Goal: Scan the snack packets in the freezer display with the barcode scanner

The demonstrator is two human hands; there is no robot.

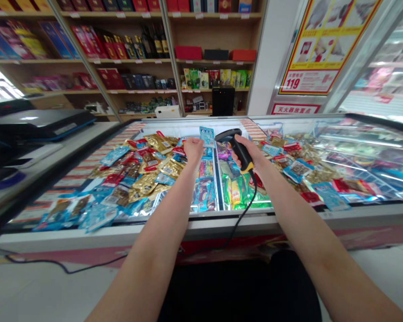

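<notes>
My left hand (194,150) pinches a small light-blue snack packet (207,136) by its left edge, holding it up over the freezer. My right hand (250,154) is wrapped round the handle of a black and yellow barcode scanner (240,150). The scanner's head points left, close beside the packet. Its cable (245,210) hangs down from the handle. Under and left of my left hand lies a pile of gold, red and blue snack packets (147,167) on the freezer's glass top. More such packets (297,170) are spread to the right of the scanner.
Beneath the glass, the chest freezer (121,232) holds green and purple packages (237,190). At the left is a counter with a dark machine (50,123). Shelves (130,60) of boxes and bottles line the back wall. A fire-safety poster (325,44) hangs at the right.
</notes>
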